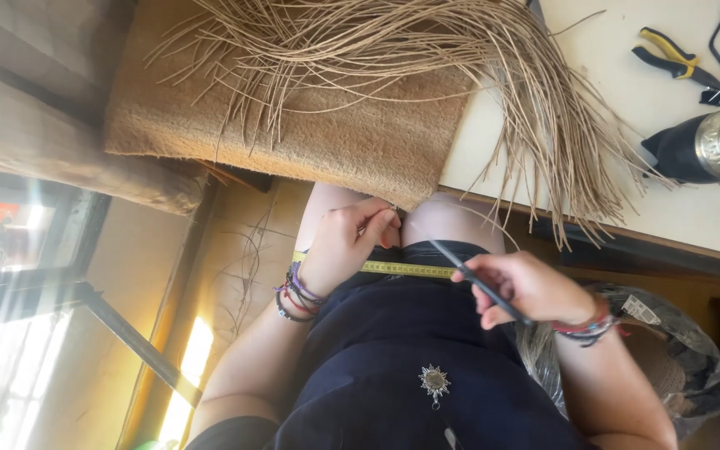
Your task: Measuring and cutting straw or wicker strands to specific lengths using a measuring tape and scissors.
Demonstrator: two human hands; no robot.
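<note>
While one yellow tape measure (402, 268) crosses your lap, your left hand (347, 242) pinches closed on one fibre strand (414, 229) at 12 o'clock; your right hand (527, 287) grips one dark pencil (481, 283).

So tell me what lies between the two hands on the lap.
In the head view, a yellow measuring tape runs across the dark shorts from the left hand toward the right hand, which holds a dark pen.

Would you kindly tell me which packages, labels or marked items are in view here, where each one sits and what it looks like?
Clear crinkled plastic bag: at lower right beside the person's right forearm, holding pale fibre.
Small white rectangular label: stuck on top of that bag, dark print.
Yellow measuring tape: lying across the lap under the left hand, with dark markings.
No signs or screens show.
</note>
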